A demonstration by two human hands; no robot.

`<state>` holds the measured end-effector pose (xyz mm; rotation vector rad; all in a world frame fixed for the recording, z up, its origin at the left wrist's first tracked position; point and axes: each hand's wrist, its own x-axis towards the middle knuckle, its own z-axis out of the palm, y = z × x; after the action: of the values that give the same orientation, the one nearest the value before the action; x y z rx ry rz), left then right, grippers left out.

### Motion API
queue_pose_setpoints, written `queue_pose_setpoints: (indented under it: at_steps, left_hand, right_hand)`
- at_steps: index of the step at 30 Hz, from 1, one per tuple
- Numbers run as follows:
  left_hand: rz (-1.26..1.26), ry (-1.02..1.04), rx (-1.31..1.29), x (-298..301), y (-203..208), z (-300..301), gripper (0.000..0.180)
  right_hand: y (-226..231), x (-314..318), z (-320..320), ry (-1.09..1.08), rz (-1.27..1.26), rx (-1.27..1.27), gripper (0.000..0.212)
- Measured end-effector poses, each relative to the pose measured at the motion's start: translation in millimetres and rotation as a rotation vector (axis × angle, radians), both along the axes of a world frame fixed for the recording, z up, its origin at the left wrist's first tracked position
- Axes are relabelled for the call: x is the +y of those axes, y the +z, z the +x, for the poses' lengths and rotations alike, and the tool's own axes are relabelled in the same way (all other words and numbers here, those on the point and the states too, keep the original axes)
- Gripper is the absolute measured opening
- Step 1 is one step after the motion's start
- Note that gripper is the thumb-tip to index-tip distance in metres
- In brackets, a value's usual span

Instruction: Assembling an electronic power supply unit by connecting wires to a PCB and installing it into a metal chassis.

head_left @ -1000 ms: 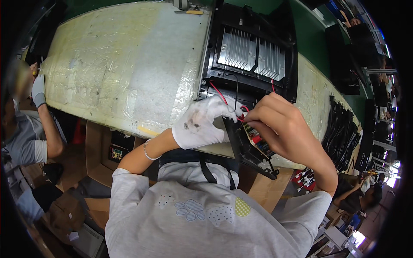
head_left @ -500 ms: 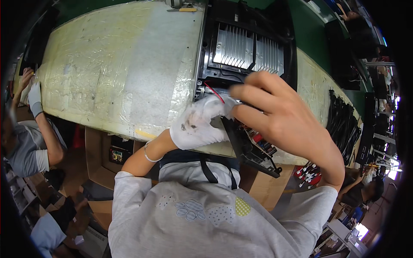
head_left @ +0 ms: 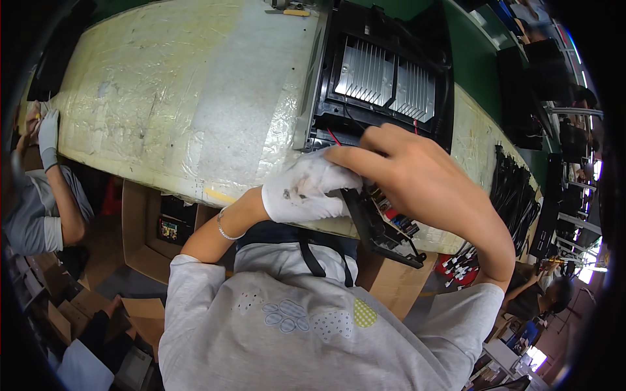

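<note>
My left hand [head_left: 303,189], in a stained white glove, is closed at the near end of a black plastic housing [head_left: 365,225], its thumb along the edge. A circuit board [head_left: 399,218] with red and dark parts sits in that housing. A thin red wire [head_left: 334,136] runs down to the gloved fingertips. My bare right hand [head_left: 417,173] arches over the board with its fingers bent together against the glove; what they pinch is hidden. Beyond both hands lies a large black casing [head_left: 326,107] with a silver finned heat sink [head_left: 365,75].
The bench [head_left: 163,98] has a plastic-covered top. A yellow-handled tool [head_left: 297,12] lies at its far edge. Black cables [head_left: 512,189] hang in a bundle at right. A cardboard box [head_left: 143,228] stands below left. A co-worker's gloved hand [head_left: 48,133] is at far left.
My right hand has come down and left, its fingertips now against the glove. The casing appears slightly farther right in the picture. The left hand stays by the housing.
</note>
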<state>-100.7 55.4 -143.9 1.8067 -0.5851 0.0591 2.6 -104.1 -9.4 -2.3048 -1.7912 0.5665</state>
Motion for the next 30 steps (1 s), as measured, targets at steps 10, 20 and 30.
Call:
queue_pose_setpoints:
  at_steps: [10, 20, 30]
  left_hand:
    - [-0.023, 0.184, -0.03, -3, -18, 0, 0.034]
    - [-0.021, 0.197, -0.007, -5, -16, -3, 0.032]
    - [-0.143, 0.143, -0.141, -5, -12, 3, 0.031]
  right_hand:
    - [-9, -16, 11, 0.125, 0.177, 0.055, 0.023]
    - [-6, -12, 12, 0.24, 0.089, 0.095, 0.018]
    - [-15, -43, -19, -0.286, 0.659, -0.3, 0.025]
